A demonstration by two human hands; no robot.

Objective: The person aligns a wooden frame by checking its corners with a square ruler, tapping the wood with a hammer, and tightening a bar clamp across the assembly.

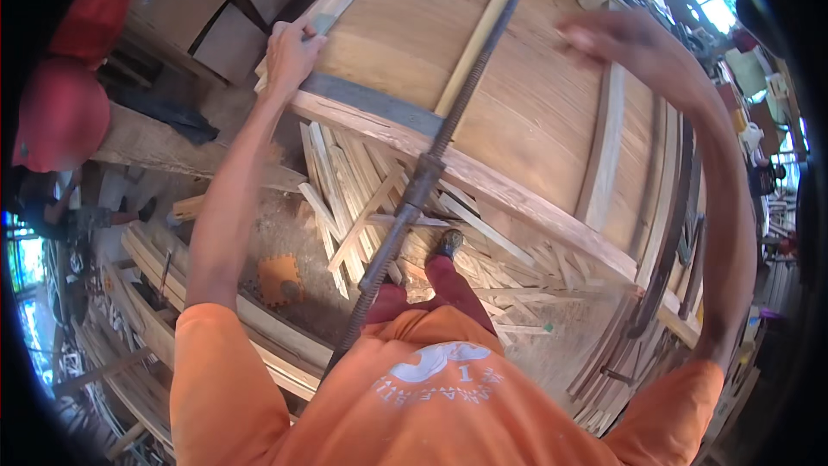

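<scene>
A large wooden panel with a pale timber frame lies in front of me. My left hand grips the frame's left corner, fingers curled over the edge. Near them is a small greenish patch. Above the panel's far right part hangs my right hand, its fingers smeared by motion; no held thing can be made out. A long threaded metal rod with a thick collar crosses over the panel and slants down toward my body. Beside the frame's near rail runs a dark grey strip.
Loose wood strips litter the floor below the panel, around my shoe. Long boards lie at the left, near an orange foam mat piece. Another person in a red cap is at far left. Dark bars stand along the right side.
</scene>
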